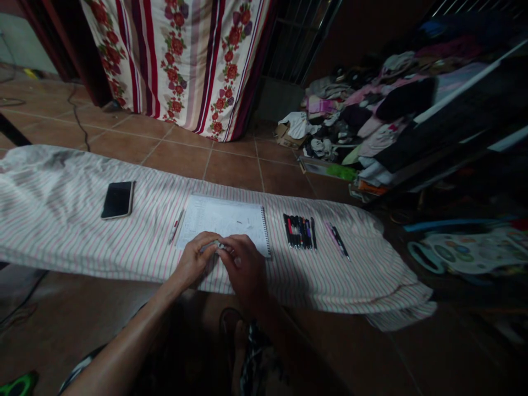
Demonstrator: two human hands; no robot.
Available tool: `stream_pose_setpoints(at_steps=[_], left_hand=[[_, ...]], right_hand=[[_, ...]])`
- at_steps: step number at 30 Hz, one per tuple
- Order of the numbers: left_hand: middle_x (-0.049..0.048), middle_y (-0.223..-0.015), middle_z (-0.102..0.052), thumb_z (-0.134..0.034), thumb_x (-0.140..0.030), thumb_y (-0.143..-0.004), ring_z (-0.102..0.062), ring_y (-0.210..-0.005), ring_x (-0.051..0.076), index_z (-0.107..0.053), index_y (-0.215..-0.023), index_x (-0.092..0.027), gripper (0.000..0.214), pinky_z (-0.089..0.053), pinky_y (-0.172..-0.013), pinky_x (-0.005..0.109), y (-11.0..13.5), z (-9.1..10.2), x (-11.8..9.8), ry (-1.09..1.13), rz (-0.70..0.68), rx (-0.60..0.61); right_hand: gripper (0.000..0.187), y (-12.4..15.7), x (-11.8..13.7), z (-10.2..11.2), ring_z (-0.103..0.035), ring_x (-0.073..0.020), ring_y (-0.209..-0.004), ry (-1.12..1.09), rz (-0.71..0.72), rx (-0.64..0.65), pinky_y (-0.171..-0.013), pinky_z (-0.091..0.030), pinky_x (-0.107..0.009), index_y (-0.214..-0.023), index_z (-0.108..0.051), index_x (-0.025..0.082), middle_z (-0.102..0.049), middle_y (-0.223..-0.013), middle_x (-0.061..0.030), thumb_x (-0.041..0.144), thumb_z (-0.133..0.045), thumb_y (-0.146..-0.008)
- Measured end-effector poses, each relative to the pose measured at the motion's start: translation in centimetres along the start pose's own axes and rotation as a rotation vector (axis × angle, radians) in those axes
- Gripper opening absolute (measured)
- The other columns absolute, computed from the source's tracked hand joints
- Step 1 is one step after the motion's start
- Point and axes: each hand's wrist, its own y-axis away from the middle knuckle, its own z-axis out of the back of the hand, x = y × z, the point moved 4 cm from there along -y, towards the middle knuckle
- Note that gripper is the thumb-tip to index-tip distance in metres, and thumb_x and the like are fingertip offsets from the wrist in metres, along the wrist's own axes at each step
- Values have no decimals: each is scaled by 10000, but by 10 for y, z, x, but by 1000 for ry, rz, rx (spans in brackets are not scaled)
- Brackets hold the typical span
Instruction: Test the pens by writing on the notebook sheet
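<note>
Both of my hands meet over the near edge of a spiral notebook (pixel 223 212) with writing on its open page. Between the fingertips is a small pale object (pixel 218 244), too small and dim for me to tell its kind. My left hand (pixel 197 254) pinches it from the left. From the other side my right hand (pixel 246 269) closes on it with curled fingers. A pen with a red part (pixel 176 227) lies just left of the notebook. To the right lies a row of several pens (pixel 300 232), mostly black. Two more pens (pixel 339 241), one pinkish, lie farther right. Tiny dark and pale bits rest on the page.
A dark-screened phone or tablet (pixel 117 200) lies at the left on the striped cloth (pixel 74 231) covering the long, low surface. Beyond are a tiled floor (pixel 231 162), a floral curtain (pixel 173 66) and a heap of clothes (pixel 363 110). Patterned pale-blue items (pixel 462 253) stand at the right.
</note>
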Motion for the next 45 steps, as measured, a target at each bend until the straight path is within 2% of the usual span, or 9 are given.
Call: stream_pose_setpoints(at_steps=[4, 7, 16, 45], left_hand=[[96, -971, -650, -477, -283, -841, -580, -958, 194, -657, -923, -152, 237, -443, -868, 328, 1, 2, -2, 43, -37, -28], [93, -994, -647, -472, -264, -842, -573, -982, 193, -653, -945, -158, 233, -433, -888, 336, 1, 2, -2, 48, -49, -22], [79, -1013, -648, -468, -216, -823, -572, -998, 189, -648, -960, -171, 231, -439, -887, 334, 2, 1, -1, 57, -63, -35], [77, -981, -659, -487, -229, -824, -582, -974, 190, -651, -939, -168, 209, -443, -884, 352, 0, 2, -2, 61, -31, -47]], right_hand=[[125, -2, 9, 1, -599, -142, -798, 85, 120, -5, -715, -510, -251, -933, -597, 180, -627, -841, -55, 199, -513, -843], [119, -3, 13, 2, -598, -138, -801, 94, 155, -8, -708, -513, -246, -922, -593, 181, -629, -837, -54, 189, -501, -847], [137, -5, 16, 2, -595, -147, -817, 87, 148, 33, -721, -506, -252, -935, -598, 167, -632, -851, -65, 169, -501, -837], [117, -4, 14, 1, -605, -141, -814, 79, 152, 12, -711, -524, -257, -925, -588, 183, -632, -845, -58, 193, -499, -850]])
